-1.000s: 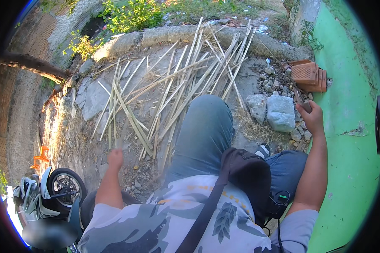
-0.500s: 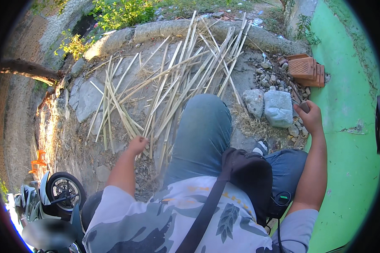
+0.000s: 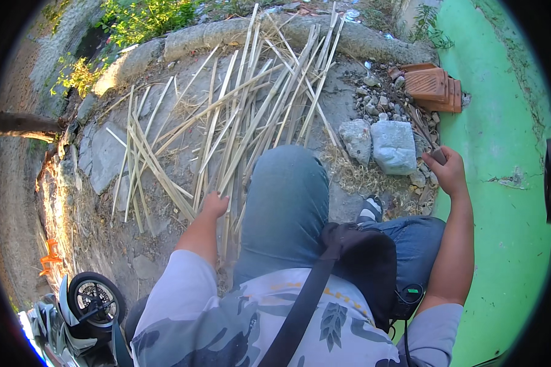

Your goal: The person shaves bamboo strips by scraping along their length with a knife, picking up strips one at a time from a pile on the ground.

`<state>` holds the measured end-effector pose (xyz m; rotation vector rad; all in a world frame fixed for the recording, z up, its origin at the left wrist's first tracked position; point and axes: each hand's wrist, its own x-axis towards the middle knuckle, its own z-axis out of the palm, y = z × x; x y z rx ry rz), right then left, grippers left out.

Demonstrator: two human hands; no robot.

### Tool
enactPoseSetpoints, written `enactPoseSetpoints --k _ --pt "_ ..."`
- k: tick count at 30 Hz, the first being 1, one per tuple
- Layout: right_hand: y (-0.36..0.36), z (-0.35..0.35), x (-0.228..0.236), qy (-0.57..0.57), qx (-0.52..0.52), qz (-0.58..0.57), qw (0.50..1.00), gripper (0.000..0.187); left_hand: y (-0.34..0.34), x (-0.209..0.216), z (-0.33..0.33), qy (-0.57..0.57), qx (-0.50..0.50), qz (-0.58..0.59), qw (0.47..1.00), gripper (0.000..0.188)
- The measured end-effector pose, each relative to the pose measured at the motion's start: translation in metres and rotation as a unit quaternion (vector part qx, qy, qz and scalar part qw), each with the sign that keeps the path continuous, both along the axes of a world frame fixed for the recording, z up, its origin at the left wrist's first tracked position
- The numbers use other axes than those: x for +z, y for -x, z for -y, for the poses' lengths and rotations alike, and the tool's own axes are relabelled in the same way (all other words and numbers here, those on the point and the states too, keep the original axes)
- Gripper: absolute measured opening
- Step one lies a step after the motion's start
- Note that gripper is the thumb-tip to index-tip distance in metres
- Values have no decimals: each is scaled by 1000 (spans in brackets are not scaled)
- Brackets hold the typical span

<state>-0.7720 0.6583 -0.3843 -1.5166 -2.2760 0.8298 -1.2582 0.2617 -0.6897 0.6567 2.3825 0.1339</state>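
Note:
My left hand [image 3: 215, 204] is over the near ends of a loose pile of long, pale split-bamboo strips [image 3: 235, 147]. Its fingers look curled together, and whether a strip is between them is hidden. At the right, beside the green wall, my right hand [image 3: 451, 172] is closed around a dark brown, flat-ended piece [image 3: 438, 156], perhaps a handle; the rest of it is out of sight behind the fingers. The strips lie crisscrossed on the ground ahead of my bent knee [image 3: 289, 196].
Two pale stone blocks [image 3: 393, 147] stand among rubble before my right hand. Stacked terracotta tiles [image 3: 429, 87] lean by the green wall [image 3: 501, 244]. A low concrete kerb [image 3: 220, 40] runs behind the strips. A motorcycle wheel [image 3: 95, 300] is at lower left, near an orange stand [image 3: 50, 257].
My left hand has moved right and slightly up, to the near ends of the strips. The whole view has shifted a little. My right hand still grips the brown piece.

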Motion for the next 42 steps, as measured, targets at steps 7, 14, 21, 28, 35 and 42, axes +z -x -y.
enactPoseSetpoints --k 7,14,21,28,35,42 --pt "112 -92 -86 4 4 24 1000 37 101 -100 -139 39 -40 -13 998 72" --pt "142 -150 -136 16 2 31 999 38 129 -137 -227 81 -32 33 996 70" --pt "160 -187 -153 28 7 36 999 37 145 -157 -269 116 -32 11 993 66" --pt "172 -208 -163 20 13 54 998 41 131 -196 -286 75 64 32 995 63" --pt "163 -220 -178 17 -1 74 997 42 117 -206 -306 114 19 12 993 58" --pt "173 -203 -166 31 12 47 998 42 134 -282 -230 73 -38 45 996 55"
